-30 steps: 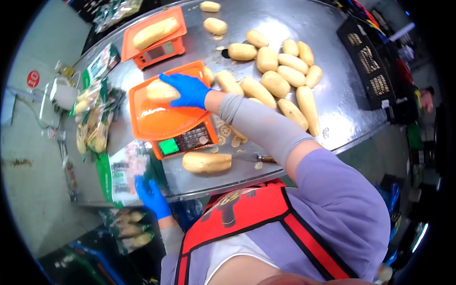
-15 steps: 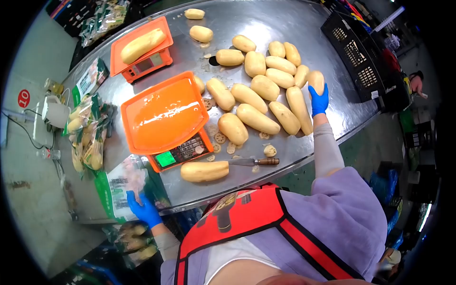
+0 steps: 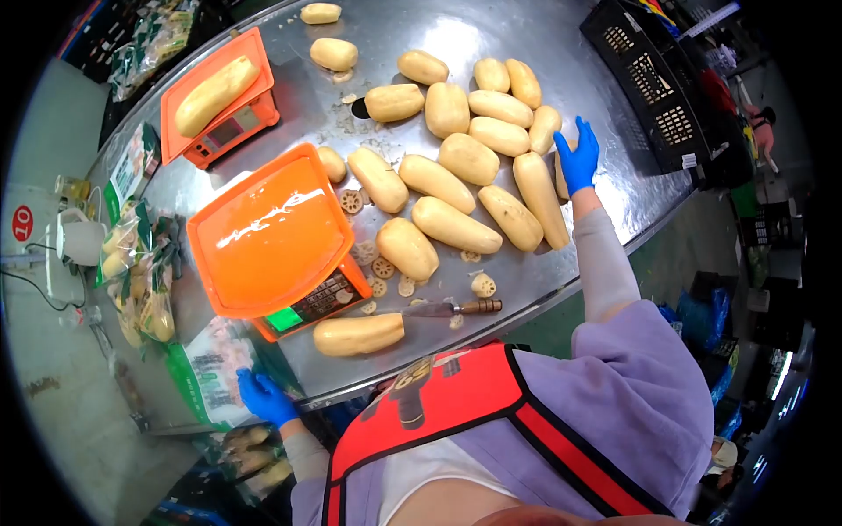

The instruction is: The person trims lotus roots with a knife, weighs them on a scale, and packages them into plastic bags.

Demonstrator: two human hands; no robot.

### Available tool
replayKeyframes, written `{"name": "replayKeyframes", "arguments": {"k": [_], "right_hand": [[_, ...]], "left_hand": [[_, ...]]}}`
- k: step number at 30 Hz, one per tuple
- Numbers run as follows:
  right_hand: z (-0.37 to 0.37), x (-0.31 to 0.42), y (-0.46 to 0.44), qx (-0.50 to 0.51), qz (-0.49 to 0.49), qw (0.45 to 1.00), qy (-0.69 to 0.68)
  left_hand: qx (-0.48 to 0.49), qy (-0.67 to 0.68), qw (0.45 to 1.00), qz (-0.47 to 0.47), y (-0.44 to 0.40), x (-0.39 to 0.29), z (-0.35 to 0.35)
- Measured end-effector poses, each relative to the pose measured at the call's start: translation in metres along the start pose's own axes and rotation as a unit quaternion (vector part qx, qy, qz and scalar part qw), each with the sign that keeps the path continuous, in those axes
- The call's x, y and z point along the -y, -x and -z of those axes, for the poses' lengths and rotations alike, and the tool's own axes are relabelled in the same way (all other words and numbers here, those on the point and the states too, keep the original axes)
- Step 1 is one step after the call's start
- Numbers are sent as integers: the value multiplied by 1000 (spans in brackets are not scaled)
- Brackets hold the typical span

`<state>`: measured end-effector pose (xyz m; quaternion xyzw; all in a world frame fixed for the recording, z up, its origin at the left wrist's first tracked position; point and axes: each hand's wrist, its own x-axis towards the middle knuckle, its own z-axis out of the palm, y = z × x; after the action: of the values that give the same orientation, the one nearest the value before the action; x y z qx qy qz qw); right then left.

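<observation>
My right hand [image 3: 579, 158], in a blue glove, is open with fingers spread at the right side of a pile of peeled lotus roots [image 3: 467, 158]. A lotus root [image 3: 561, 178] lies partly hidden behind this hand, beside a long one [image 3: 540, 200]. My left hand [image 3: 266, 396], also blue-gloved, is at the table's near left edge with its fingers apart. It is next to a green and white printed plastic bag [image 3: 219, 368]; whether it touches the bag I cannot tell.
Two orange scales stand on the metal table, the near one [image 3: 272, 232] bare and the far one [image 3: 219, 131] bearing a lotus root [image 3: 217, 95]. A knife [image 3: 452, 309] lies near the front edge by cut slices. A black crate [image 3: 645, 88] stands right, packed bags [image 3: 145, 272] left.
My right hand has let go of a lotus root, which now sits lower, beside the pile. The view has shifted, so the table's things appear further left. My left hand stays by the bag.
</observation>
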<state>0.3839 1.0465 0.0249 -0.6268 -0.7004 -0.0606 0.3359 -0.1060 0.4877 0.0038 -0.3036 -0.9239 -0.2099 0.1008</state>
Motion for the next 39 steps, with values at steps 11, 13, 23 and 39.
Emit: {"name": "replayKeyframes", "arguments": {"k": [11, 13, 23, 39], "right_hand": [[-80, 102, -96, 146, 76, 971, -171], [-92, 109, -102, 183, 89, 968, -149], [-101, 192, -85, 402, 42, 910, -88], [-95, 182, -51, 317, 35, 875, -364]], "left_hand": [[8, -11, 1000, 0, -1, -9, 5], [7, -15, 1000, -1, -1, -9, 5], [11, -29, 1000, 3, -1, -13, 6], [-4, -8, 1000, 14, -2, -13, 5]]}}
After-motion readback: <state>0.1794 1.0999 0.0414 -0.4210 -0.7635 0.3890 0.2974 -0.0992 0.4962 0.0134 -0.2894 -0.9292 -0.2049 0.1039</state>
